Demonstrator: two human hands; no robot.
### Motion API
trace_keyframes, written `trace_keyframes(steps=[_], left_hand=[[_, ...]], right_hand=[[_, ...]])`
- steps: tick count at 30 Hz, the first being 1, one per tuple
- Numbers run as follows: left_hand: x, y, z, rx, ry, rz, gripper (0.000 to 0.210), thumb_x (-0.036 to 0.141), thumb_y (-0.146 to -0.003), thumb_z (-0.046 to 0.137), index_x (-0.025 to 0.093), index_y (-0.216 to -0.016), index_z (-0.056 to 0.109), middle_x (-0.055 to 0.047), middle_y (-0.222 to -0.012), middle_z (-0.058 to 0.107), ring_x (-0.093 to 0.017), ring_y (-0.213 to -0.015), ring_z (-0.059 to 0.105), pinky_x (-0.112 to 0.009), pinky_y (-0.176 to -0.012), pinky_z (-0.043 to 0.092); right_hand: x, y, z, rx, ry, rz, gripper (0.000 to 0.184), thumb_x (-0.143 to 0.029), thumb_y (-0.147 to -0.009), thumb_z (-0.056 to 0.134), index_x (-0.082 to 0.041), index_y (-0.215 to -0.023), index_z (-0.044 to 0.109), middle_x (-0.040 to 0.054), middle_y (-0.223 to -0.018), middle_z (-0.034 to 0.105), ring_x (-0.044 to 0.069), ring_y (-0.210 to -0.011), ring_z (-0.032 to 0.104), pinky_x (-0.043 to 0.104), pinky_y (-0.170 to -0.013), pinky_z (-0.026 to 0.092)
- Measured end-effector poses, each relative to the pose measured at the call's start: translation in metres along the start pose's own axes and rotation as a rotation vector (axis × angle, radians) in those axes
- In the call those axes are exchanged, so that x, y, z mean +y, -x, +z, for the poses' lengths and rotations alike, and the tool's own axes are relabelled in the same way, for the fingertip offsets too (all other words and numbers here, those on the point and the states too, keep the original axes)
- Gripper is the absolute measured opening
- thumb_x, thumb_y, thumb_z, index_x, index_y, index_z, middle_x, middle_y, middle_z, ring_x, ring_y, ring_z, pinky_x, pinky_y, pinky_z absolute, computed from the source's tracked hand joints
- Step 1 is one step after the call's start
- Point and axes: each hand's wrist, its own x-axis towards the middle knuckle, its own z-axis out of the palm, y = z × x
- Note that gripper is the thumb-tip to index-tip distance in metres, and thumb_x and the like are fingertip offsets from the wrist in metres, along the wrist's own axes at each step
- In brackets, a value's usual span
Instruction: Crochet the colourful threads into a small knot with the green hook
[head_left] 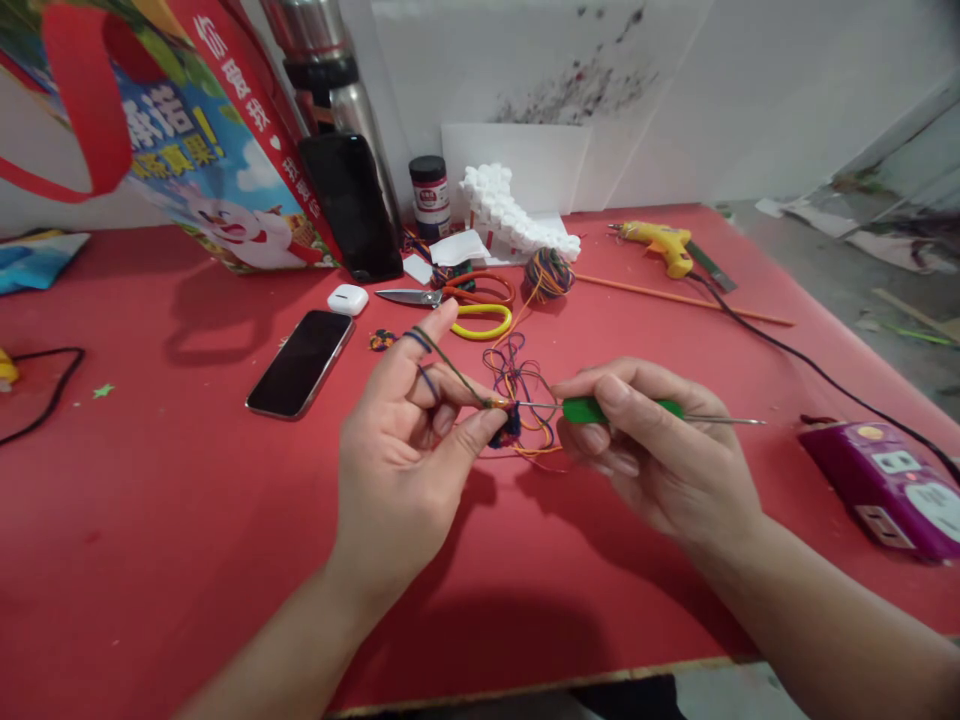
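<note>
My left hand [409, 450] pinches a small piece of dark multicoloured crochet [511, 428] between thumb and fingers. A strand of dark yarn [457, 370] runs over its raised index finger down to the piece. In my right hand [652, 450] is a double-ended crochet hook [592, 410] with a green grip, held level. Its left metal tip reaches the crochet piece; whether it is inside a stitch I cannot tell. Loose purple and orange yarn [517, 365] lies tangled just behind, leading towards a multicoloured yarn ball [549, 274].
Behind my hands lie scissors [472, 300], a phone [301, 364] and a white earbud case [348, 300]. A second phone [352, 205] leans on a steel flask. At right are a yellow glue gun [660, 245], an orange stick [690, 300] and a purple power strip [885, 490].
</note>
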Motion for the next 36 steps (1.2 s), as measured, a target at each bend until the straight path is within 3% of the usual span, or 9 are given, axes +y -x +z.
trace_keyframes(steps=[14,20,29,36], left_hand=[[0.000,-0.002,0.000,-0.055,0.040,-0.039,0.052,0.015,-0.086,0.086,0.030,-0.135,0.076,0.003,-0.081,0.071,-0.011,-0.074,0.059,-0.023,-0.072,0.053],[-0.001,-0.001,0.001,-0.073,0.056,-0.038,0.058,0.015,-0.085,0.086,0.028,-0.140,0.072,0.002,-0.081,0.071,-0.012,-0.075,0.063,-0.022,-0.072,0.057],[-0.004,-0.003,0.000,-0.004,0.100,-0.051,0.056,0.016,-0.085,0.088,0.030,-0.137,0.073,0.005,-0.081,0.069,-0.009,-0.075,0.063,-0.018,-0.075,0.057],[-0.002,-0.002,0.001,-0.025,0.087,-0.053,0.062,0.015,-0.087,0.084,0.029,-0.145,0.069,0.004,-0.082,0.069,-0.010,-0.074,0.061,-0.020,-0.073,0.056]], right_hand=[[0.003,-0.001,-0.009,-0.048,0.022,0.007,0.016,-0.037,-0.094,0.083,-0.022,-0.091,0.088,-0.0007,-0.059,0.059,0.007,-0.048,0.034,0.026,-0.047,0.032],[0.003,-0.002,-0.002,-0.020,-0.001,0.033,0.018,-0.039,-0.088,0.088,-0.021,-0.086,0.087,-0.0014,-0.056,0.059,0.007,-0.045,0.033,0.025,-0.045,0.029],[0.021,-0.001,0.011,0.001,-0.225,0.063,0.016,-0.037,-0.093,0.084,-0.021,-0.094,0.086,-0.0035,-0.065,0.062,0.003,-0.044,0.028,0.025,-0.049,0.042],[0.019,-0.004,0.008,-0.031,-0.212,0.102,0.020,-0.040,-0.093,0.083,-0.020,-0.092,0.084,-0.0055,-0.062,0.057,0.003,-0.044,0.023,0.023,-0.046,0.035]])
